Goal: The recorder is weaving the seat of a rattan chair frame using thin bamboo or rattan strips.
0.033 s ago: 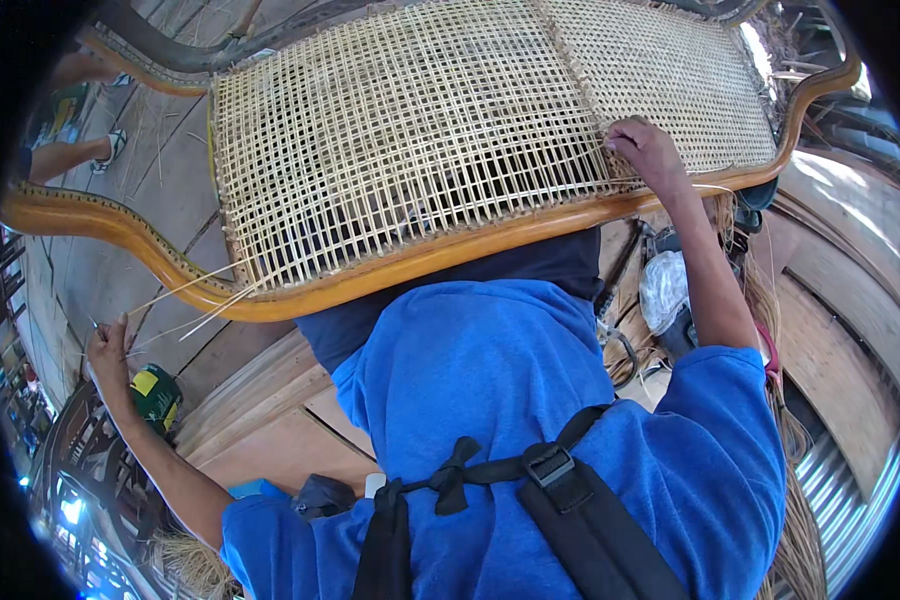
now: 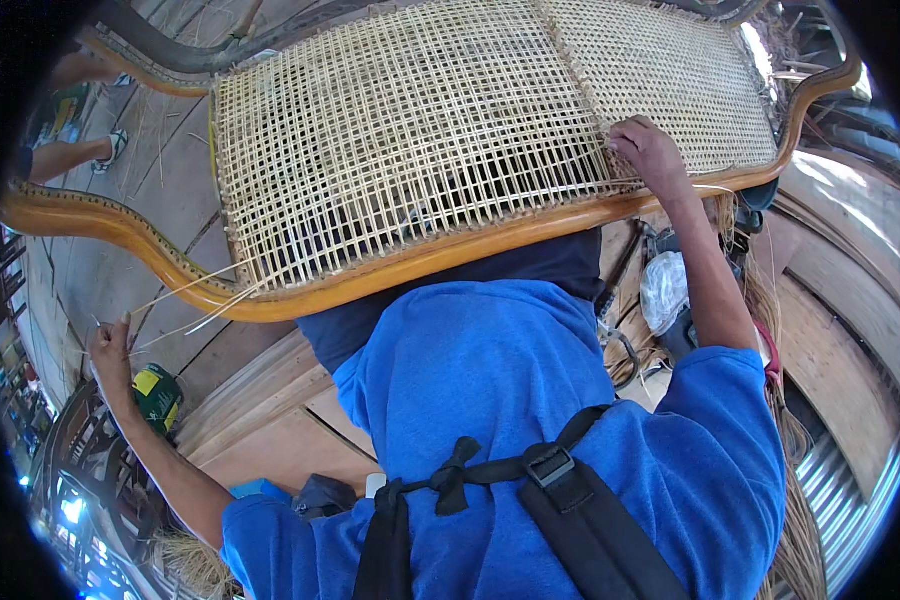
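A long curved furniture frame of orange-brown varnished wood [image 2: 425,264] lies across my lap, with pale woven cane webbing [image 2: 370,125] filling it. Gaps in the weave are wider along the near edge. Out to the left, past the frame, my left hand [image 2: 112,358] is closed in a pinch on a cane strand [image 2: 188,287] that runs taut from the webbing's near left corner. Other loose strand ends stick out there over the wood. My right hand [image 2: 650,155] rests on the webbing by the dividing seam, fingers curled together; what they hold, if anything, is hidden.
A green and yellow container [image 2: 157,397] stands on the floor below my left hand. Bundled cane strands [image 2: 792,470] hang at the right, near a clear plastic bag [image 2: 664,290]. Another person's leg and sandalled foot [image 2: 110,150] show at the far left.
My left hand has shifted very slightly to the right. My right hand and the frame stay where they were.
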`<action>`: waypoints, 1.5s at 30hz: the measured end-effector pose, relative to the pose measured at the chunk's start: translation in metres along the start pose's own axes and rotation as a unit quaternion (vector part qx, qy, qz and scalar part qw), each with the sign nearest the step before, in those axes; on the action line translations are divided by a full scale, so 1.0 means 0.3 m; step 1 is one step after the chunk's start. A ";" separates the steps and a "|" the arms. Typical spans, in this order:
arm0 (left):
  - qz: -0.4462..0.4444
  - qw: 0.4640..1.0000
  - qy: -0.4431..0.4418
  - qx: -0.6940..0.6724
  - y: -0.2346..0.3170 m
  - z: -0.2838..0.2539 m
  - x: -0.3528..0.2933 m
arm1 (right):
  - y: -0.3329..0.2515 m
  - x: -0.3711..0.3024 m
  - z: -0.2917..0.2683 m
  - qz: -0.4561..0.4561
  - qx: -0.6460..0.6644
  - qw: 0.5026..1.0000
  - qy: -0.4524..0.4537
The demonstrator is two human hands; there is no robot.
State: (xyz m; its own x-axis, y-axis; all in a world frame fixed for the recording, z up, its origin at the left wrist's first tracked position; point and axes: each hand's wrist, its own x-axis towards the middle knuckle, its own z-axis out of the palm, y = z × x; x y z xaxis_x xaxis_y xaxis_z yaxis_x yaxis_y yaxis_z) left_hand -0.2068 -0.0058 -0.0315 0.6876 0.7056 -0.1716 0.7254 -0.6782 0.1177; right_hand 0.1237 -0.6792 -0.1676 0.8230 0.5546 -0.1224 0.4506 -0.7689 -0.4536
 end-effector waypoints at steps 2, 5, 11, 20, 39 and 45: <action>-0.027 0.999 -0.018 -0.018 0.044 -0.005 -0.022 | -0.012 -0.004 -0.010 -0.069 -0.102 0.992 -0.010; -0.058 0.996 -0.057 -0.035 0.052 -0.024 -0.031 | 0.025 -0.025 0.002 0.008 -0.181 0.983 0.022; -0.012 0.998 -0.060 -0.025 0.014 -0.022 -0.047 | -0.016 -0.024 0.004 -0.009 -0.304 0.951 0.055; 0.012 0.997 0.073 -0.031 0.100 -0.012 -0.083 | 0.023 -0.025 0.025 0.032 -0.287 0.957 -0.003; 0.162 0.971 -0.108 0.138 0.544 0.281 -0.171 | -0.086 -0.006 0.078 0.034 0.006 0.981 0.191; 0.189 0.967 -0.150 0.087 0.523 0.267 -0.150 | -0.089 -0.034 0.075 0.188 0.068 0.967 0.158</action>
State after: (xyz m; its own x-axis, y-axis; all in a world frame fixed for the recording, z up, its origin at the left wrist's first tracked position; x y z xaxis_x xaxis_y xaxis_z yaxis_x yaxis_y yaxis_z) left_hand -0.1266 -0.1605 -0.0836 0.8423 0.3278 -0.4279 0.3903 -0.9184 0.0647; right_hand 0.0955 -0.6570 -0.1741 0.9941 0.1030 -0.0345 0.0677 -0.8364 -0.5440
